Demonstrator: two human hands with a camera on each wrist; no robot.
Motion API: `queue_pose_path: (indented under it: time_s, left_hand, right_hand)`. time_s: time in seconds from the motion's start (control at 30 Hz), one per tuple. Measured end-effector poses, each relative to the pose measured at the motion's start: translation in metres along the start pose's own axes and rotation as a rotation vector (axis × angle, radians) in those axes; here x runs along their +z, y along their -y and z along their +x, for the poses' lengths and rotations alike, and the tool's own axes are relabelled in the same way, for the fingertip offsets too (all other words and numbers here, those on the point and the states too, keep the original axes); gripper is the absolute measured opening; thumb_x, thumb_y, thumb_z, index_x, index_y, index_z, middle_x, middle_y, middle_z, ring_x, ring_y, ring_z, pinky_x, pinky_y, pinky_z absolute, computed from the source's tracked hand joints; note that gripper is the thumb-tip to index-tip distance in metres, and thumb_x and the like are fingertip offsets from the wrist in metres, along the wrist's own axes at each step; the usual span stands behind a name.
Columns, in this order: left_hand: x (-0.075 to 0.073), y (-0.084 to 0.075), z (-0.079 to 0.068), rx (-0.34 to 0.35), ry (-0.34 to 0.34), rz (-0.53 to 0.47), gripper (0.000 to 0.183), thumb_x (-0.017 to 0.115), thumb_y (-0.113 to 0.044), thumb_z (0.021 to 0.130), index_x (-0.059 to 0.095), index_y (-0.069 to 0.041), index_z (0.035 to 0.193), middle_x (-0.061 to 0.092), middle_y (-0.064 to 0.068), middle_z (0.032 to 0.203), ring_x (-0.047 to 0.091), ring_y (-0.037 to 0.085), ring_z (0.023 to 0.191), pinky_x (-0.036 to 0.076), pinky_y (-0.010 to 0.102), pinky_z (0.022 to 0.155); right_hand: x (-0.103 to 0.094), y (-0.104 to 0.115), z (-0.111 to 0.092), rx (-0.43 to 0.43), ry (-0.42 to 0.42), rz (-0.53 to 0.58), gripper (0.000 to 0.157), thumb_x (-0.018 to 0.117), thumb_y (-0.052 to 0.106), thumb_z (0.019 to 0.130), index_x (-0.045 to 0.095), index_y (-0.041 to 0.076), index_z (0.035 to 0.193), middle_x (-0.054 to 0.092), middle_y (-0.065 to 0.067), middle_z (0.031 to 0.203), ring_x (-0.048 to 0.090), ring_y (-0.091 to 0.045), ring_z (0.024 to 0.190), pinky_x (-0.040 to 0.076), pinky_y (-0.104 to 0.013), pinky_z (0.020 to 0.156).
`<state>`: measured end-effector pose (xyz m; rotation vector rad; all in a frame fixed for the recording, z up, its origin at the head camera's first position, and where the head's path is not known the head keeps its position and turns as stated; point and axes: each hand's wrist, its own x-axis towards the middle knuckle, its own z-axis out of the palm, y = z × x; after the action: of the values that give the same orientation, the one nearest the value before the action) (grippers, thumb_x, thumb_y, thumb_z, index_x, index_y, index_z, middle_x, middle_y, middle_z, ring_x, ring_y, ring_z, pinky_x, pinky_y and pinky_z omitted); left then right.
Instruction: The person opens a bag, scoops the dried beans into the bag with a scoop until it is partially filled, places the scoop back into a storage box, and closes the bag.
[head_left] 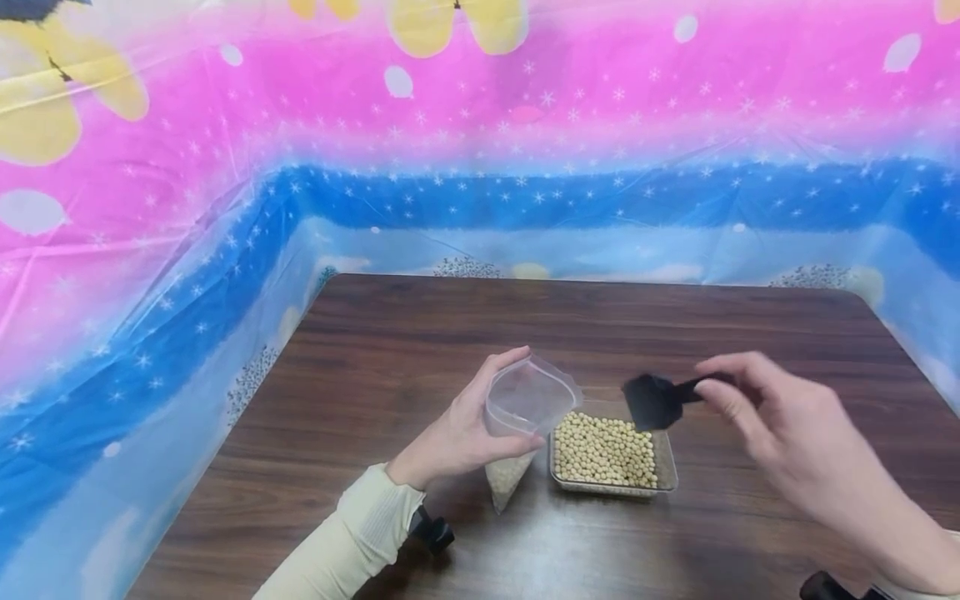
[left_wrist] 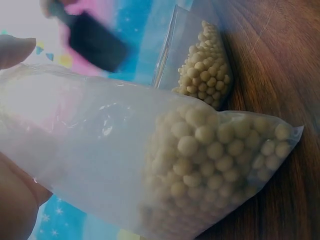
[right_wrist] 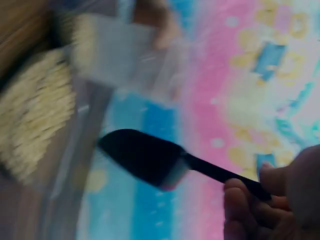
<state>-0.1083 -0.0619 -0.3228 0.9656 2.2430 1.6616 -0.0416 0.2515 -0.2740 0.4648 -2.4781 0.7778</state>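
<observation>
My left hand [head_left: 465, 421] grips a clear plastic bag [left_wrist: 95, 115] near its mouth, thumb on one side and fingers on the other, so the mouth gapes. Pale round beans [left_wrist: 210, 155], like soybeans, fill the bag's lower part. My right hand [head_left: 795, 425] pinches the handle of a black scoop [head_left: 651, 402] between thumb and fingers. The scoop hangs over the back right of a clear rectangular container [head_left: 666, 467] that holds more of these beans [head_left: 603, 450]. No beans show on the scoop in the right wrist view.
A dark wood-grain table [head_left: 420, 333] carries the container, which stands just right of the bag. Behind and to the left hangs a pink and blue printed cloth [head_left: 480, 200]. Black wrist mounts [head_left: 431, 531] sit under both forearms.
</observation>
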Motion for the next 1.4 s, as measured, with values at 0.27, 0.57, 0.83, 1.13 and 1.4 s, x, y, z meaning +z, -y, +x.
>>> queue_pose_path:
  time_s: [0.27, 0.57, 0.83, 1.13, 1.4]
  left_hand:
    - [0.001, 0.015, 0.001, -0.017, 0.000, -0.015, 0.092, 0.080, -0.005, 0.078, 0.026, -0.023, 0.150, 0.041, 0.006, 0.142, 0.049, 0.031, 0.121, 0.056, 0.034, 0.088]
    - [-0.001, 0.029, 0.004, 0.026, 0.002, -0.004, 0.092, 0.083, -0.018, 0.078, 0.027, -0.036, 0.149, 0.041, -0.003, 0.140, 0.049, 0.024, 0.121, 0.056, 0.034, 0.087]
    - [0.000, 0.030, 0.004, 0.039, 0.012, -0.031, 0.092, 0.082, -0.018, 0.079, 0.025, -0.036, 0.149, 0.040, -0.002, 0.141, 0.050, 0.026, 0.120, 0.057, 0.035, 0.087]
    - [-0.001, 0.031, 0.003, 0.031, 0.000, -0.040, 0.092, 0.082, -0.018, 0.078, 0.026, -0.036, 0.149, 0.040, -0.003, 0.142, 0.050, 0.026, 0.120, 0.057, 0.035, 0.087]
    - [-0.003, 0.032, 0.001, 0.028, -0.010, -0.022, 0.092, 0.083, -0.018, 0.078, 0.027, -0.037, 0.148, 0.041, -0.005, 0.141, 0.050, 0.024, 0.120, 0.056, 0.035, 0.088]
  right_hand:
    - [0.025, -0.030, -0.011, 0.021, 0.191, -0.027, 0.013, 0.067, 0.014, 0.092, 0.063, 0.016, 0.104, 0.057, 0.011, 0.072, 0.042, -0.001, 0.056, 0.034, -0.020, 0.048]
    - [0.043, -0.058, -0.029, 0.439, 0.321, 0.228, 0.034, 0.054, 0.034, 0.100, 0.062, 0.006, 0.118, 0.068, 0.000, 0.082, 0.064, -0.011, 0.071, 0.052, -0.025, 0.062]
    - [0.079, -0.076, -0.054, 0.625, 0.231, 0.571, 0.041, 0.053, 0.023, 0.101, 0.053, -0.013, 0.121, 0.069, -0.012, 0.085, 0.065, -0.013, 0.070, 0.058, -0.026, 0.065]
    - [0.090, -0.081, -0.061, 0.761, 0.212, 0.731, 0.044, 0.047, 0.024, 0.104, 0.047, -0.013, 0.127, 0.064, -0.003, 0.085, 0.058, -0.008, 0.071, 0.054, -0.022, 0.066]
    - [0.087, -0.097, -0.066, 0.839, 0.234, 0.940, 0.046, 0.046, 0.023, 0.104, 0.039, -0.014, 0.130, 0.060, -0.003, 0.087, 0.054, -0.007, 0.071, 0.050, -0.020, 0.065]
